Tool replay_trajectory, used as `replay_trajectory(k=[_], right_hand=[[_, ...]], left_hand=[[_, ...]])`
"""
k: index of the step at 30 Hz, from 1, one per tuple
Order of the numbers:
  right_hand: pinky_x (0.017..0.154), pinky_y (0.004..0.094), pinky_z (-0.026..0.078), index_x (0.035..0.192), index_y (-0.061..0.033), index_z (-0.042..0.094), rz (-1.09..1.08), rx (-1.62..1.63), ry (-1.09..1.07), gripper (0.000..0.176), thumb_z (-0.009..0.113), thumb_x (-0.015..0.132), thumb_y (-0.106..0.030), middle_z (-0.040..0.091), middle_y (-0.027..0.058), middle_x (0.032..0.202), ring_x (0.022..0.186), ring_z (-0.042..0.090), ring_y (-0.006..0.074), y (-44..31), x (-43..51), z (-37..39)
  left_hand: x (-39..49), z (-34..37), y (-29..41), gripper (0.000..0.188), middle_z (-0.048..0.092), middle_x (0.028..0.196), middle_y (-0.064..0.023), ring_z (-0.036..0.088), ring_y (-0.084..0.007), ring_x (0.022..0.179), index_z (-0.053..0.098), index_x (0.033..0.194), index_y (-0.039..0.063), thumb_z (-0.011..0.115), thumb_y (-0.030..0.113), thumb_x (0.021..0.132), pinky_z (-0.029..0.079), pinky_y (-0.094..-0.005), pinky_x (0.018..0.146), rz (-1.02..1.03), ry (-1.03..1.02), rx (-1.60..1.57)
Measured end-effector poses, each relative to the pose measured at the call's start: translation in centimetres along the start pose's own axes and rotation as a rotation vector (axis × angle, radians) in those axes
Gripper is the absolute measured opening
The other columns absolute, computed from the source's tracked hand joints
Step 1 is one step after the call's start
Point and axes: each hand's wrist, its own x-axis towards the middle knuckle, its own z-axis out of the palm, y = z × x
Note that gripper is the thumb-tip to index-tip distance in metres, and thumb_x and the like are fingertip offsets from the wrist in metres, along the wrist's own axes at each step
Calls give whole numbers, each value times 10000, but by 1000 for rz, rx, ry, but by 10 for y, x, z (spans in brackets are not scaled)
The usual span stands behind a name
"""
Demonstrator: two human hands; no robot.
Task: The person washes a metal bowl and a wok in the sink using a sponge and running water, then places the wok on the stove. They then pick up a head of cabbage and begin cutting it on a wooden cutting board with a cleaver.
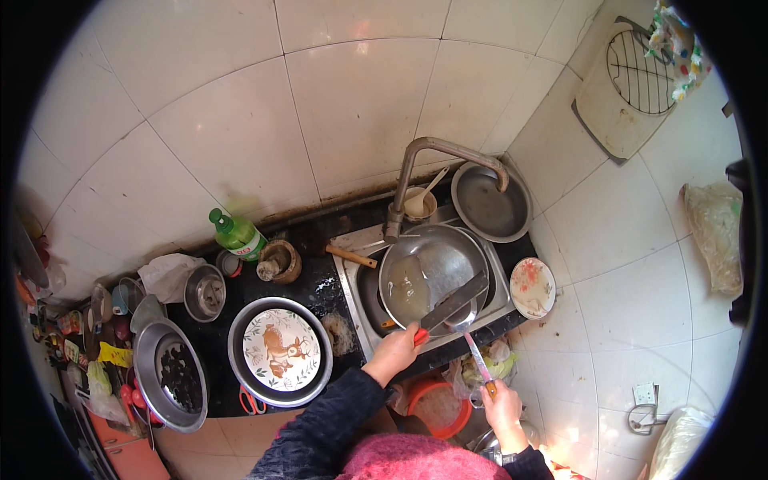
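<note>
My left hand (pixel 393 353) grips the red handle of a knife (pixel 457 302). Its long, dark blade slants up and right across the near part of a large metal basin (pixel 445 243) in the sink. In my right hand (pixel 503 409) is a metal ladle (pixel 476 353) with a wooden grip. The ladle's bowl lies at the basin's near rim, partly behind the blade; whether the two touch, I cannot tell. A shallow pool of cloudy liquid (pixel 407 287) sits in the basin's left side.
A steel sink (pixel 503 288) surrounds the basin, under a curved faucet (pixel 414 159). A wooden-handled tool (pixel 351 256) crosses its left edge. Left are a deer-patterned plate (pixel 282 348), a mortar (pixel 287 259) and a green bottle (pixel 237 235). Below stands an orange bucket (pixel 461 420).
</note>
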Motion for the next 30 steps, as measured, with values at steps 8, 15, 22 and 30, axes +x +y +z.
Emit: replay_trajectory(k=[8,15,22,30], right_hand=[[635,519,487,870,-85,589,73,59,24,272,632,882,-353,643,202,713,720,631,431,0,5,-11],[637,528,482,850,-81,574,68,-2,17,274,628,886,-348,644,202,712,720,631,431,-9,15,-11],[637,527,486,856,-85,578,40,45,-8,259,630,884,-337,649,198,721,729,636,427,-8,11,-12],[644,525,493,887,-86,582,100,12,21,250,636,877,-329,651,205,731,736,638,429,-6,31,-6]], left_hand=[[27,-1,-23,267,646,778,-244,627,-443,779,583,986,58,623,297,873,490,-531,690,-116,129,-97],[12,-1,12,264,634,757,-242,622,-446,744,562,936,68,636,313,874,487,-521,655,38,10,-46],[34,2,-23,300,661,849,-254,640,-430,827,585,1063,54,610,276,863,502,-528,735,-198,-1,48],[21,-8,-5,282,662,847,-251,640,-437,822,562,1024,53,609,281,864,502,-525,727,-296,108,2]])
